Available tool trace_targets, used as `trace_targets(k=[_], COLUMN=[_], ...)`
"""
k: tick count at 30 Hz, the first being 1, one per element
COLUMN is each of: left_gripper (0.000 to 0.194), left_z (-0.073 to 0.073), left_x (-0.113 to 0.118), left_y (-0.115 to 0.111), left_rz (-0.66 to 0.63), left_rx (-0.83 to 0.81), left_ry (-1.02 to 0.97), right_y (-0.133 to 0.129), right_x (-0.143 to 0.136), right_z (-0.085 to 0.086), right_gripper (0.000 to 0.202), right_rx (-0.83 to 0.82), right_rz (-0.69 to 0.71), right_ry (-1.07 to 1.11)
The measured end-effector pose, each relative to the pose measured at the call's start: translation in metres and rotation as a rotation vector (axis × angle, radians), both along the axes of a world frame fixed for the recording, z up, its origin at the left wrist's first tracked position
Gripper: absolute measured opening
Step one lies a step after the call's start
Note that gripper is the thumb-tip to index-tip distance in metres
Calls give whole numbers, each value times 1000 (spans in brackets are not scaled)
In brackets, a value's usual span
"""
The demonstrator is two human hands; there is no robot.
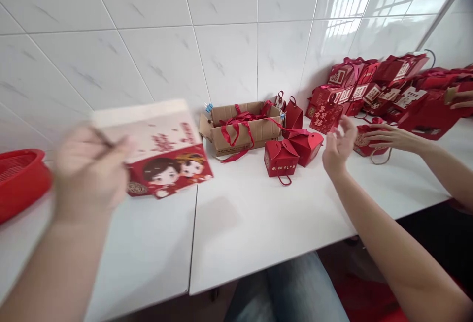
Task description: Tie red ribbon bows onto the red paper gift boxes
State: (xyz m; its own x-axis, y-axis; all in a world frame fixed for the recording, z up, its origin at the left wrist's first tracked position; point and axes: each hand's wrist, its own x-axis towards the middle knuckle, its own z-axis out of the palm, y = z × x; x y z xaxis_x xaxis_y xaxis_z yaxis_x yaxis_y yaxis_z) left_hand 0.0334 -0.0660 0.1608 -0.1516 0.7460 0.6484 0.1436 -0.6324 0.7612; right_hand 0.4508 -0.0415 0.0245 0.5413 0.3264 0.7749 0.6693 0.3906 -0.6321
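Note:
My left hand (90, 169) is raised over the left of the table and blurred by motion. Its fingers are closed on a white and red gift box (166, 149) printed with a cartoon couple, and a dark cord shows at the fingertips. My right hand (338, 147) is held up over the table with its fingers apart and nothing visible in it. Just behind it stands a red box with gold lettering (325, 116). Two small red gift boxes, one with a cord loop (281, 158) and one with a ribbon (306, 147), sit left of that hand.
A cardboard carton (244, 137) of red ribbons stands against the tiled wall. Many red boxes (343, 93) are stacked at the back right. A red plastic basket (24, 181) is at the left edge. A co-worker's hand (395, 137) touches a red box; another hand (463, 98) is farther right.

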Motion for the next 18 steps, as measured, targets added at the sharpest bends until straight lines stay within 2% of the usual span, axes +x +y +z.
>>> trace_targets(k=[2,4,6,8,11,15,18], left_gripper=[26,37,55,64,60,51,45], left_z=[-14,-27,-37,-43,-47,-49,-48], left_x=[33,68,97,115,123,117,112], left_y=[12,23,29,30,26,29,33], left_rz=[-230,-324,-425,-511,-545,-543,-452], left_rx=[-58,-183,-273,-272,-229,-258,-270], left_ry=[-4,11,120,212,274,403,560], right_y=[6,6,1,-7,-18,-19,-17], right_x=[-40,-76,-103,-117,-122,-123,-129], right_z=[19,31,34,32,24,16,10], right_gripper=[37,34,40,54,68,77,77], right_rx=[48,85,58,9,-101,-214,-220], right_rz=[245,468,661,774,847,897,890], right_ry=[74,157,180,151,146,351,385])
